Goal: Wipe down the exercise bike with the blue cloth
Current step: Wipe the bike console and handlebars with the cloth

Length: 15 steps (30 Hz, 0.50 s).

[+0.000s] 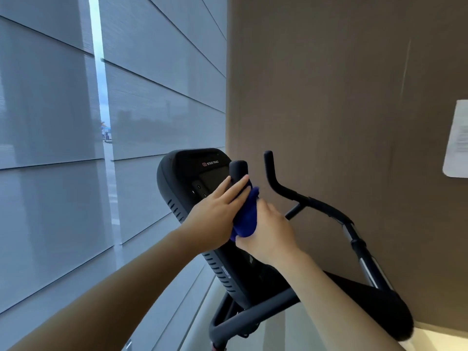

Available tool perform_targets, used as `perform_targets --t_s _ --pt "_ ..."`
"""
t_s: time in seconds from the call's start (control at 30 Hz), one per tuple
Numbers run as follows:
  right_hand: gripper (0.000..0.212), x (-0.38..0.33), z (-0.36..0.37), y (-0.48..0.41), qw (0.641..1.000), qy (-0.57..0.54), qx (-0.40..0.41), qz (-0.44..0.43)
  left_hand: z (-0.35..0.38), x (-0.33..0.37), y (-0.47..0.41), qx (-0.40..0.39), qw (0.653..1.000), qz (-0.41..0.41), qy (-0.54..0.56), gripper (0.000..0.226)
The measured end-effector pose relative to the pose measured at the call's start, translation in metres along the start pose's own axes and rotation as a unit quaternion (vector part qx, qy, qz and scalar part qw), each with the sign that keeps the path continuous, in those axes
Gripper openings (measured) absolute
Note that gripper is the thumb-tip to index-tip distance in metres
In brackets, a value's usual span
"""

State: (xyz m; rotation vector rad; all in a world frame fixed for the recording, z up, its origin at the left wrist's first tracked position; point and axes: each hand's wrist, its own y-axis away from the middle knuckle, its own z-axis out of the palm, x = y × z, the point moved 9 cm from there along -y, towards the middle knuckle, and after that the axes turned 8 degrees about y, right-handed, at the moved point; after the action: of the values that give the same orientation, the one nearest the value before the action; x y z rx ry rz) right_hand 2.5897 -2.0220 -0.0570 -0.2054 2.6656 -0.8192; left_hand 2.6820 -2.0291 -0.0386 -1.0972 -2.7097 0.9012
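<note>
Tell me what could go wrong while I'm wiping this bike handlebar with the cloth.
The left hand lies next to the black console's buttons, so it may press one. The bunched blue cloth, pinched between both hands, could slip free. The right hand may miss the other curved black handlebar.

A gym corner: an exercise bike beside shaded windows, a notice posted.

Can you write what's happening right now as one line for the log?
stage: wiping | left hand: on blue cloth | right hand: on cloth | spot: left handlebar grip beside console | right grip: untouched
</note>
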Motion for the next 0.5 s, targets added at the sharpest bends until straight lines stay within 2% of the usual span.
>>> perform_targets --t_s 0.1,0.17,0.27,0.4,0.5 --pt "0.068 0.009 0.003 0.012 0.983 0.15 -0.095 -0.037 0.015 0.014 0.016 -0.014 1.0 0.0 -0.008 0.077" --pt "0.076 0.015 0.003 0.02 0.969 0.209 -0.121 -0.055 0.023 0.02 0.024 -0.019 1.0 -0.001 0.013 0.079" --pt "0.083 0.024 0.001 0.037 0.981 0.142 -0.122 -0.042 0.033 0.033 0.032 -0.031 0.999 0.005 0.017 0.077" --pt "0.061 0.047 -0.011 0.054 0.983 0.1 -0.152 -0.037 0.045 0.068 0.039 -0.049 0.996 0.014 0.077 0.071" --pt "0.055 0.064 -0.03 0.061 0.984 0.072 -0.163 -0.029 0.041 0.098 0.035 -0.027 0.987 0.025 0.154 0.067"
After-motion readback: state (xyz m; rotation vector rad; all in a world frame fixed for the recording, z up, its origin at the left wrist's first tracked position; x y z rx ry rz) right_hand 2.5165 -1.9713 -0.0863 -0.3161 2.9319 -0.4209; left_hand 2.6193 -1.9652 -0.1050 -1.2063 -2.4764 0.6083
